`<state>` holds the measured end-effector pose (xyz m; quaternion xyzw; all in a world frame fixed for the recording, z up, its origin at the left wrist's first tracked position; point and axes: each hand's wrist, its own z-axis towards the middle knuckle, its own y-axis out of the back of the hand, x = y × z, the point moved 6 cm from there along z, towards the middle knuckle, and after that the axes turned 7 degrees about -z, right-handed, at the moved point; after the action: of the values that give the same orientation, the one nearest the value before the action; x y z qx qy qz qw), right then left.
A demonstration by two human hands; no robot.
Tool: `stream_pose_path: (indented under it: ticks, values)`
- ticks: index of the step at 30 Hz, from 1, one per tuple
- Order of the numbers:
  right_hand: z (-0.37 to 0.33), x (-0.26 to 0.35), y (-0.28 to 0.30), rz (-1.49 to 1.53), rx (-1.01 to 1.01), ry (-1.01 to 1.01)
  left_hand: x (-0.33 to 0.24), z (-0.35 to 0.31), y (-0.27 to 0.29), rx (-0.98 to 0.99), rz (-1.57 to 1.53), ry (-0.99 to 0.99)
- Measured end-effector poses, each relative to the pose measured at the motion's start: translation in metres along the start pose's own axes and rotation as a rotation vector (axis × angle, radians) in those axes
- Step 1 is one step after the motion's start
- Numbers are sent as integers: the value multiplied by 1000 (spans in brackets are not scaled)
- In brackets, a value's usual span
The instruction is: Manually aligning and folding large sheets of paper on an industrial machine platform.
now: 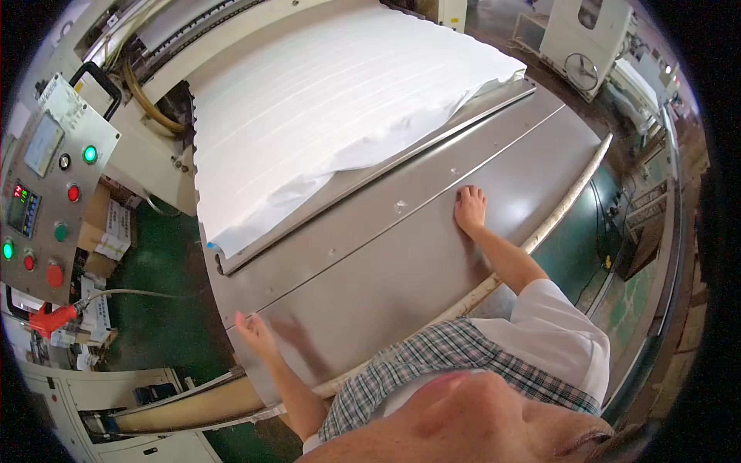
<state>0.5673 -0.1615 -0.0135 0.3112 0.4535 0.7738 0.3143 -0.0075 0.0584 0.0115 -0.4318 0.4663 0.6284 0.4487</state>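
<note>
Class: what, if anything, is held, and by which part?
Nothing is visibly held: the right hand rests on the metal panel; the left hand is near its edge.

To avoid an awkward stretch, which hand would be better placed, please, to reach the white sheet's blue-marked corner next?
Probably the left hand: it is nearer the sheet's corner, while the right hand rests on the metal surface farther right.

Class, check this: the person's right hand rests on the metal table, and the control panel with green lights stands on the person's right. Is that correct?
Not quite: the head view shows the control panel with green lights on the person's left. The right hand does rest on the metal table.
</note>
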Motion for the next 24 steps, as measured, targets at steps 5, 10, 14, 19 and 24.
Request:
stream_pose_path:
  ticks: [5, 10, 14, 19, 24]
  values:
    - [-5, -6, 7, 13, -62, 38, 8, -10, 2, -33, 20, 22]
    - [-6, -7, 7, 19, -49, 31, 9, -11, 3, -12, 39, -7]
    - [-6, -11, 4, 3, -27, 19, 3, -12, -4, -26, -35, 36]
    - [-5, -6, 8, 40, -70, 25, 15, -8, 5, -24, 7, -26]
    - [-3, -3, 9, 32, -50, 26, 17, -4, 5, -19, 12, -58]
